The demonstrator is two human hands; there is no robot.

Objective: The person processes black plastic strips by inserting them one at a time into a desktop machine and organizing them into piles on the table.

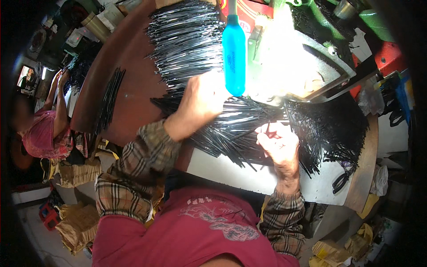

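Long, thin, shiny black rods [235,129] lie in a loose heap across the table in front of me. My left hand [202,100] is over the far left of this heap, beside a taller stack of similar rods [184,42]. Its fingers are washed out by bright light and smeared, so their hold cannot be read. At the heap's right part, my right hand [281,144] has thumb and fingertips closed together. What they pinch, if anything, is too small to name.
A blue-handled object [234,58] hangs ahead, by a brightly lit machine [302,66]. A small rod bundle [111,100] lies left on the brown table [138,89]; a dark tangled pile [329,129] is right. Another person [46,129] works far left. Brown sacks [78,227] lie below.
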